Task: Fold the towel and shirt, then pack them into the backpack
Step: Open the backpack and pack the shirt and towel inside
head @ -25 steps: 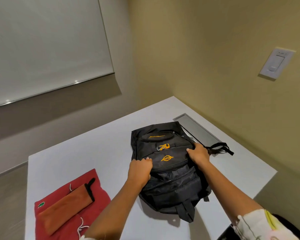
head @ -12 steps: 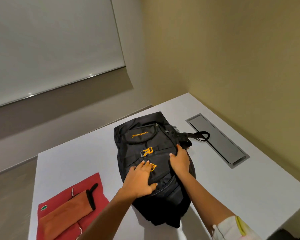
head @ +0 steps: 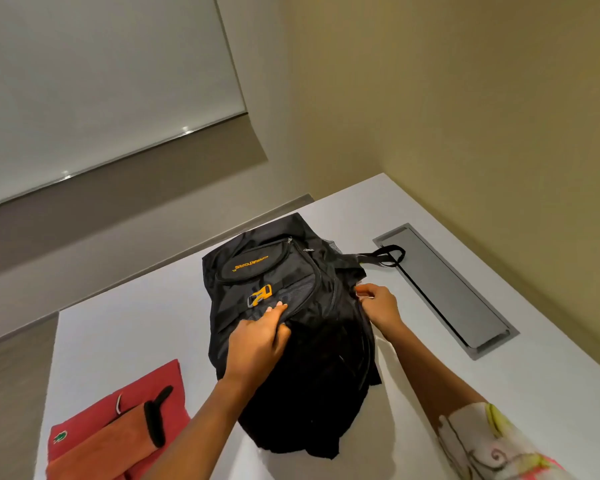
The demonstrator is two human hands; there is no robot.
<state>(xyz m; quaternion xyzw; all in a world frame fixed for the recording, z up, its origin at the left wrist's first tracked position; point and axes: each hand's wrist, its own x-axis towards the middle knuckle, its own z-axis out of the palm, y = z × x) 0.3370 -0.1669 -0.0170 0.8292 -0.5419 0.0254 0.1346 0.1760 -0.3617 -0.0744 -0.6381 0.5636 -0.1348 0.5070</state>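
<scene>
White table [head: 125, 327], black backpack [head: 274, 271], red shirt [head: 160, 379], metal hatch [head: 444, 289]

Dim warm light, wide-angle distortion

One black nylon backpack [head: 278, 271] with orange lettering sits on one white table [head: 118, 341]. The bag shows one orange plastic buckle [head: 260, 295] and one black strap loop [head: 388, 255] at its far side. Two folded textiles lie at the table's near left corner: one red shirt [head: 153, 379] bearing one green crocodile logo [head: 60, 437], and one orange towel [head: 94, 448] with one black hanging loop [head: 156, 420]. Two bare hands are in frame, the left hand [head: 257, 341] and the right hand [head: 378, 306], with one white patterned sleeve [head: 492, 445] visible. The tabletop has one grey metal cable hatch [head: 458, 299]. One pale roller blind [head: 101, 81] hangs behind.
</scene>
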